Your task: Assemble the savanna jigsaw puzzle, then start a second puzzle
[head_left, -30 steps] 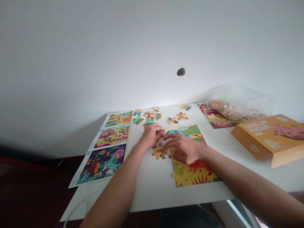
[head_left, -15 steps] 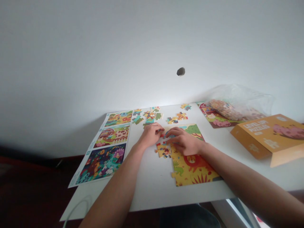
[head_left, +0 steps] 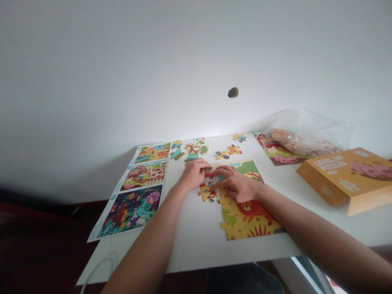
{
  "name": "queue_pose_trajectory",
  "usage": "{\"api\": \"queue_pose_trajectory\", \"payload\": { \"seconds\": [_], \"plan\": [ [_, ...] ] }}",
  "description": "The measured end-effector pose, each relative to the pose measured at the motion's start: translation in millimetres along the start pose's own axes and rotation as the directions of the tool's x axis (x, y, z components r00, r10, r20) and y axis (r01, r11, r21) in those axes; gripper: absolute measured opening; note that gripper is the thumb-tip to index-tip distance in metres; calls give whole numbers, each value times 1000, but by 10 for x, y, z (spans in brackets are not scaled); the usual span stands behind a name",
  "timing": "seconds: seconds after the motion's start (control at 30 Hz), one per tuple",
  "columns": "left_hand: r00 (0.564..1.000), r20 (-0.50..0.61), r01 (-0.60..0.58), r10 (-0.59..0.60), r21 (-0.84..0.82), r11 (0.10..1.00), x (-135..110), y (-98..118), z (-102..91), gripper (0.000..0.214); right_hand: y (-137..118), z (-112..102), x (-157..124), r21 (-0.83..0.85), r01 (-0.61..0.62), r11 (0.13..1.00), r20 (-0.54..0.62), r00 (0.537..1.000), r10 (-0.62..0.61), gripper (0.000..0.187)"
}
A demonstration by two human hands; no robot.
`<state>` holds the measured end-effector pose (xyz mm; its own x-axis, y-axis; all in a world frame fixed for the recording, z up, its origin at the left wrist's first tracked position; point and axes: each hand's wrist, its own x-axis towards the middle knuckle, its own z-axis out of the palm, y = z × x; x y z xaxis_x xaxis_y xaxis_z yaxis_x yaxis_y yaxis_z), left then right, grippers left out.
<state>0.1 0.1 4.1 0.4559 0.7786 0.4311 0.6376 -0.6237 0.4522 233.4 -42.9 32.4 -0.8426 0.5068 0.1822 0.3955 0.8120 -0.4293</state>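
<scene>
The partly joined jigsaw puzzle (head_left: 248,222) lies flat on the white table, a red-maned lion and a green lizard on its yellow ground. At its upper left edge my left hand (head_left: 193,173) has its fingers pressed together on a puzzle piece (head_left: 208,176), mostly hidden beneath them. My right hand (head_left: 237,184) rests over the puzzle; its index and middle fingers stretch apart and touch the pieces beside my left fingertips. Just below these fingers lies a small yellow cluster of pieces (head_left: 208,194), apart from the lizard section's lower left edge.
Loose puzzle pieces (head_left: 192,151) lie at the back, with more pieces (head_left: 234,149) to their right. A picture sheet (head_left: 131,192) with three scenes is at the left. On the right are an orange puzzle box (head_left: 346,171), a clear bag of pieces (head_left: 306,130) and a farm picture (head_left: 275,157).
The small yellow cluster has shifted slightly left and now sits closer to the piece under my left fingers. My left fingers have flattened down, and my right hand has moved slightly left.
</scene>
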Motion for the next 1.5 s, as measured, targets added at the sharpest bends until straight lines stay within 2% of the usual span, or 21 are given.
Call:
{"api": "queue_pose_trajectory", "payload": {
  "seconds": [0.17,0.33,0.43,0.5,0.57,0.63,0.7,0.87,1.17,1.33,1.5],
  "plan": [
    [1000,17,2,-2,-7,1000,6,-12,8,36,4,-12,-2,-23,-59,998,-12,998,59,59],
    [999,47,16,-16,-3,1000,-2,-3,-8,33,1,-13,-2,-38,-36,999,-11,999,36,58],
    [995,102,22,-23,11,1000,-17,44,-48,21,90,-7,-14,-81,-120,989,-98,989,112,55],
    [988,153,20,-25,36,999,-30,83,-75,30,191,-7,-29,-126,-278,952,-202,947,249,53],
    [976,215,8,-24,73,997,-45,110,-93,50,300,-7,-45,-156,-443,883,-261,880,396,53],
    [964,267,-6,-22,104,995,-59,119,-101,63,389,-4,-57,-165,-539,826,-241,834,496,52],
    [955,297,-19,-16,115,993,-68,112,-107,69,442,4,-58,-158,-574,803,-198,815,544,50],
    [945,328,-47,16,85,995,-76,99,-134,71,467,23,-17,-131,-583,802,-216,806,551,43],
    [943,332,-7,-21,82,997,-55,106,-123,75,499,18,50,-77,-553,830,-286,809,513,37],
    [962,270,8,-35,100,995,-55,145,-76,55,524,35,55,-112,-540,834,-294,820,491,36],
    [977,208,10,-37,131,991,-48,188,-6,35,555,71,57,-136,-572,809,-250,810,530,42]
  ]
}}
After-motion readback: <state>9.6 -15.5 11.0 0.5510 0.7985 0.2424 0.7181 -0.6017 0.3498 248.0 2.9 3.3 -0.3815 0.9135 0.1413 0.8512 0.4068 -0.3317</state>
